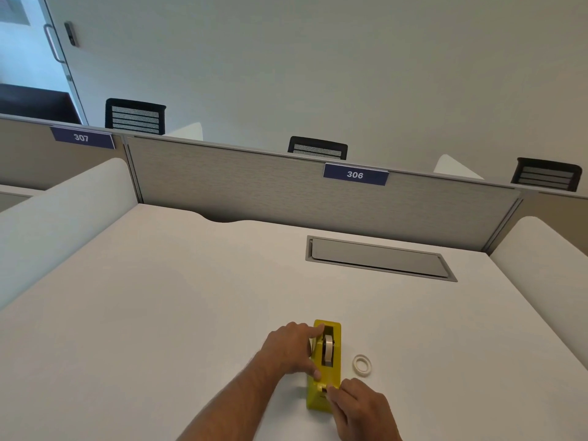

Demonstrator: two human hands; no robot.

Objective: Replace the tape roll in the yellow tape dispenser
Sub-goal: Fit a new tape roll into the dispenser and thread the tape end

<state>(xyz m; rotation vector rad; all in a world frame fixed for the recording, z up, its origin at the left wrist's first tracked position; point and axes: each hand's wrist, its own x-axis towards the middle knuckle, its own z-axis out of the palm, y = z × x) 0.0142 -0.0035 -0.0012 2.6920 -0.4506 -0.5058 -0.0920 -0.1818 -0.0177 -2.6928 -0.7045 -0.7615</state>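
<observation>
The yellow tape dispenser (pixel 336 345) lies on the white desk (pixel 178 307) near its front edge, long axis pointing away from me. A tape roll (pixel 328 346) stands upright in its slot. My left hand (pixel 291 348) grips the dispenser's left side, index finger over the far end and thumb on the near part. My right hand (pixel 359 409) pinches at the near, cutter end of the dispenser with its fingertips. A second, loose tape roll (pixel 362 365) lies flat on the desk just right of the dispenser, untouched.
A grey cable hatch (pixel 378 259) is set into the desk at the back right. A grey partition (pixel 254 186) with a "306" label closes the far side, and white side screens (pixel 47 224) flank the desk. Black chairs stand beyond.
</observation>
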